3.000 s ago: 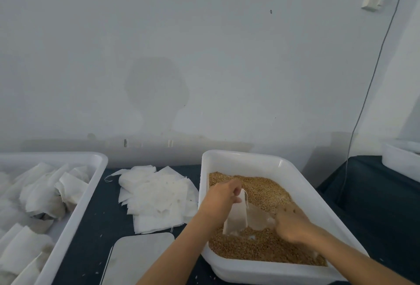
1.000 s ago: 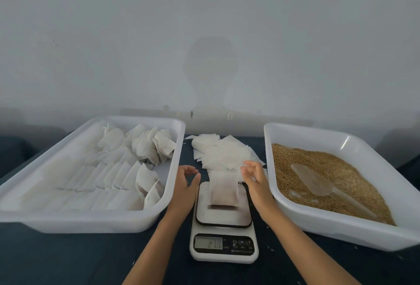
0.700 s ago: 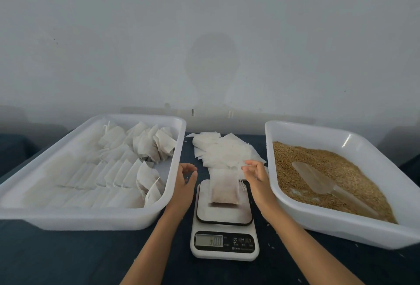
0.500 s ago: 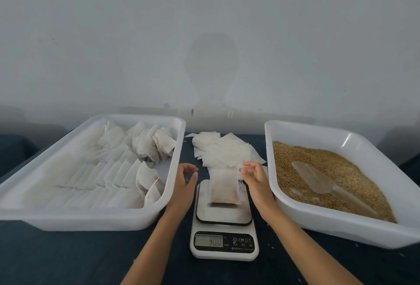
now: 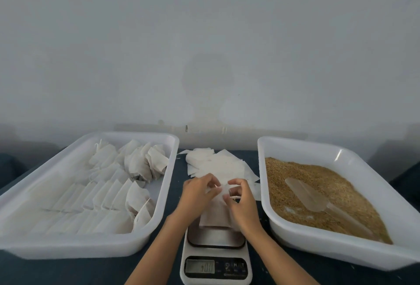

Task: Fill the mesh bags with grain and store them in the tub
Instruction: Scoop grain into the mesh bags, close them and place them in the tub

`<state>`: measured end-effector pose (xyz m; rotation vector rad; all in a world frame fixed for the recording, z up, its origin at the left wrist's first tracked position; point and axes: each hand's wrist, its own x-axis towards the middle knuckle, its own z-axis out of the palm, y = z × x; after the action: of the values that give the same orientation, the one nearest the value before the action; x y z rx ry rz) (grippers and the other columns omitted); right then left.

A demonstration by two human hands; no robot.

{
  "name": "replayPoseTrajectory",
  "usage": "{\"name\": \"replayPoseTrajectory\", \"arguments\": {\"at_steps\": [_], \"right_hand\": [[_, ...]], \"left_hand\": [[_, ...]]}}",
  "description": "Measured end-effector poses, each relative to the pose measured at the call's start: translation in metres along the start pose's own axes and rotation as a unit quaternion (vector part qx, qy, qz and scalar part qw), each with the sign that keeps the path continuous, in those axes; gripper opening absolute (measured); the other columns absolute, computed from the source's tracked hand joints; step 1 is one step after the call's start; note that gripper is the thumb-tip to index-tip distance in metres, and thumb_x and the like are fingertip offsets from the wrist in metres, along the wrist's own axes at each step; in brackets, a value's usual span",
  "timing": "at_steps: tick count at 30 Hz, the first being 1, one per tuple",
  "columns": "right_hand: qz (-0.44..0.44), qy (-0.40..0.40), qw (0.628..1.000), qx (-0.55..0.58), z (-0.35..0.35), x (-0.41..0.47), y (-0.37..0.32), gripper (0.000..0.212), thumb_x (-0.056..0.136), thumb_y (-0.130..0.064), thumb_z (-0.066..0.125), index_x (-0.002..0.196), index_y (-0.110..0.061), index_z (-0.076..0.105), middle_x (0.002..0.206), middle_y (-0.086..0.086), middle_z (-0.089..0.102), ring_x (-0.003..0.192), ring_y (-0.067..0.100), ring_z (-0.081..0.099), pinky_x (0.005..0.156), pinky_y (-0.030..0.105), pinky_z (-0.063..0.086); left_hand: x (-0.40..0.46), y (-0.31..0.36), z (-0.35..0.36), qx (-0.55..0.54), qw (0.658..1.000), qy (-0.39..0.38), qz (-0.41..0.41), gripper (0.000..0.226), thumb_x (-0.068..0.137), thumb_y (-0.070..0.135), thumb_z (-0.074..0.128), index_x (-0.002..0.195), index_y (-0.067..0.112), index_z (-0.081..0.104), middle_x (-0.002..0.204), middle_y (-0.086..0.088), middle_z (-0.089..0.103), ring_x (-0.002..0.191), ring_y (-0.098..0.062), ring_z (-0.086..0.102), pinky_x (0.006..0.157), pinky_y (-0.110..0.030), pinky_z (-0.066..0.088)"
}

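A filled white mesh bag (image 5: 214, 215) hangs just over the platform of a small kitchen scale (image 5: 216, 255). My left hand (image 5: 197, 196) and my right hand (image 5: 239, 200) both pinch its top edge, fingers close together. To the left stands a white tub (image 5: 169, 184) holding several filled bags in rows. On the right, a second white tub (image 5: 263, 194) holds brown grain (image 5: 318, 184) with a clear plastic scoop (image 5: 311, 196) lying in it. A pile of flat empty bags (image 5: 218, 164) lies behind my hands.
The tubs and scale sit on a dark tabletop (image 5: 68, 271) against a pale wall. The scale's display (image 5: 200, 267) faces me at the front edge. Narrow gaps separate the scale from each tub.
Half a second ago the bag lay on the scale with both hands open beside it. Both hands have now closed on the bag's top and lifted that end.
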<state>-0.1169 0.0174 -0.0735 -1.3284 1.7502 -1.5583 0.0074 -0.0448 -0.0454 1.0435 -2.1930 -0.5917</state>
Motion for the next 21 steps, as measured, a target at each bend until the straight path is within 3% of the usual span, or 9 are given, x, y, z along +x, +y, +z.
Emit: {"name": "replayPoseTrajectory", "arguments": {"at_steps": [5, 9, 12, 15, 17, 21], "right_hand": [[-0.056, -0.004, 0.998, 0.034, -0.001, -0.004, -0.023, 0.028, 0.086, -0.007, 0.065, 0.104, -0.023, 0.051, 0.078, -0.005, 0.054, 0.076, 0.002, 0.056, 0.074, 0.015, 0.045], [-0.089, 0.001, 0.992, 0.084, -0.008, -0.004, -0.052, 0.023, 0.09, -0.01, 0.061, 0.104, -0.026, 0.051, 0.085, -0.002, 0.053, 0.081, 0.01, 0.054, 0.074, 0.022, 0.045], [-0.095, -0.024, 0.989, 0.11, -0.027, -0.001, -0.072, 0.034, 0.088, -0.016, 0.065, 0.116, -0.023, 0.046, 0.095, 0.0, 0.061, 0.085, 0.007, 0.06, 0.07, 0.016, 0.048], [-0.037, -0.069, 0.991, 0.107, -0.055, 0.003, -0.083, 0.051, 0.077, -0.02, 0.076, 0.117, -0.024, 0.045, 0.102, 0.003, 0.066, 0.089, 0.007, 0.065, 0.073, 0.022, 0.053], [0.013, -0.074, 0.991, 0.114, -0.076, 0.004, -0.083, 0.044, 0.074, -0.016, 0.079, 0.109, -0.02, 0.052, 0.1, 0.006, 0.068, 0.087, 0.014, 0.067, 0.073, 0.032, 0.056], [0.059, -0.044, 0.989, 0.126, -0.123, 0.003, -0.074, 0.028, 0.079, -0.009, 0.073, 0.104, -0.008, 0.062, 0.097, 0.013, 0.069, 0.078, 0.02, 0.069, 0.06, 0.031, 0.058]], "left_hand": [[-0.005, 0.009, -0.012, 0.034, 0.995, 0.065, 0.066, 0.013, 0.088, 0.029, 0.063, 0.08, 0.027, 0.052, 0.073, 0.019, 0.052, 0.075, 0.0, 0.048, 0.089, -0.021, 0.024], [0.002, 0.034, -0.03, 0.048, 0.987, 0.114, 0.107, 0.011, 0.09, 0.023, 0.06, 0.082, 0.021, 0.052, 0.08, 0.011, 0.056, 0.085, -0.011, 0.049, 0.095, -0.027, 0.028], [0.014, 0.063, -0.042, 0.027, 0.984, 0.136, 0.11, 0.01, 0.091, 0.024, 0.059, 0.087, 0.015, 0.057, 0.088, 0.003, 0.061, 0.091, -0.016, 0.049, 0.087, -0.024, 0.029], [0.029, 0.094, -0.047, -0.045, 0.985, 0.115, 0.118, 0.011, 0.092, 0.021, 0.058, 0.084, 0.016, 0.053, 0.079, 0.008, 0.056, 0.08, -0.016, 0.049, 0.077, -0.024, 0.029], [0.038, 0.111, -0.042, -0.14, 0.981, 0.093, 0.096, 0.015, 0.093, 0.022, 0.056, 0.079, 0.02, 0.05, 0.075, 0.008, 0.054, 0.074, -0.013, 0.049, 0.069, -0.027, 0.035], [0.045, 0.125, -0.011, -0.281, 0.958, 0.054, 0.031, 0.018, 0.095, 0.026, 0.053, 0.08, 0.018, 0.05, 0.075, 0.004, 0.051, 0.07, -0.01, 0.046, 0.063, -0.02, 0.036]]}}
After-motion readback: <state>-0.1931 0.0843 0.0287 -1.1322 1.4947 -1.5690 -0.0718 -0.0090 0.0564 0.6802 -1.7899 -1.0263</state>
